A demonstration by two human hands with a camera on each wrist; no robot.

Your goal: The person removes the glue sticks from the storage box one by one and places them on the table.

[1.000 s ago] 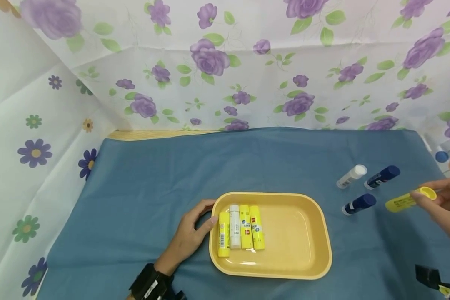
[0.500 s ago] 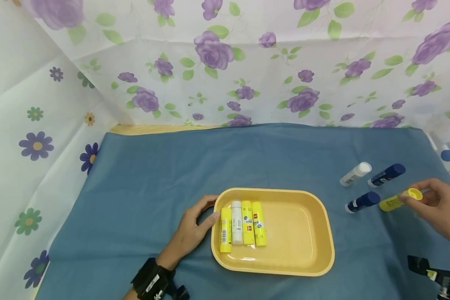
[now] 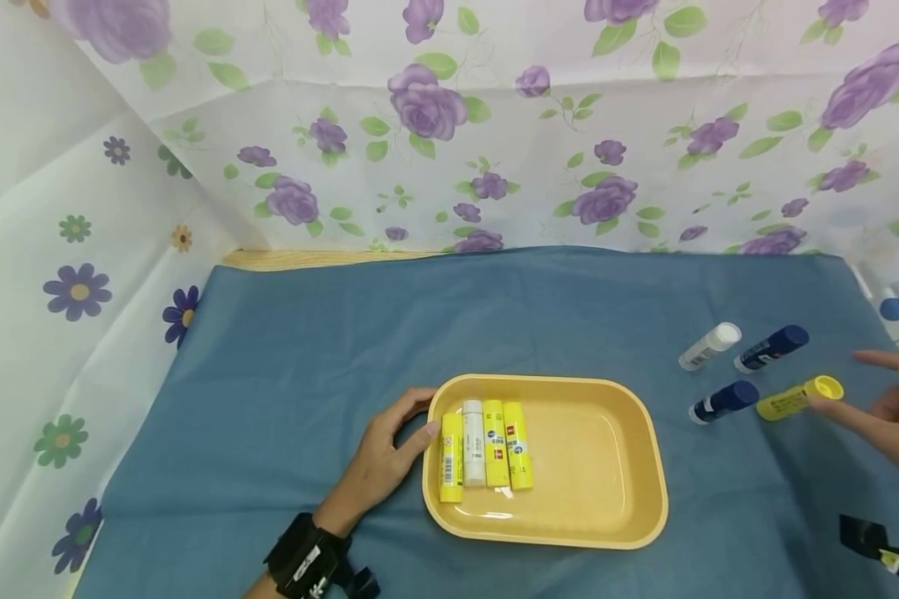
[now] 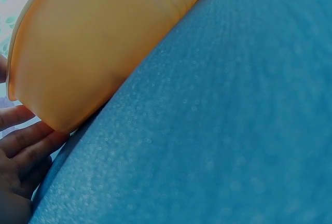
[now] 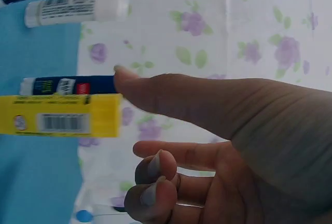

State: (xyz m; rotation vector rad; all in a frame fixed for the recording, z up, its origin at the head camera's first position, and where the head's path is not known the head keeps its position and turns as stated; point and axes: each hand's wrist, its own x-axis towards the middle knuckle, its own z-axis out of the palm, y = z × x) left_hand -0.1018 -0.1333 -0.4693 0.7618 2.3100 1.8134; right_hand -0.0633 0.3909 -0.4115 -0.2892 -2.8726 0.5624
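Observation:
My left hand (image 3: pixel 387 449) holds the left end of a yellow plastic tray (image 3: pixel 573 466), thumb at the rim and fingers against the outer wall. Inside, at the left, several glue sticks lie side by side, a white one (image 3: pixel 474 445) among yellow ones (image 3: pixel 519 449). On the right a yellow glue stick (image 3: pixel 782 403) stands upright on the cloth. Beside its cap my right hand (image 3: pixel 895 416) is spread, thumb tip close to the cap and forefinger apart from it. Whether the thumb touches it I cannot tell. Nothing is gripped there.
Near the yellow stick stand two dark blue glue sticks (image 3: pixel 725 402) (image 3: pixel 772 349) and a white one (image 3: pixel 710 346). Blue cloth (image 3: pixel 345 333) covers the table. A flowered sheet (image 3: pixel 494 166) hangs behind and at the left.
The right hand brought the yellow glue stick left, set it beside the nearer blue one, then let go and drew back rightward. The left hand has stayed on the tray.

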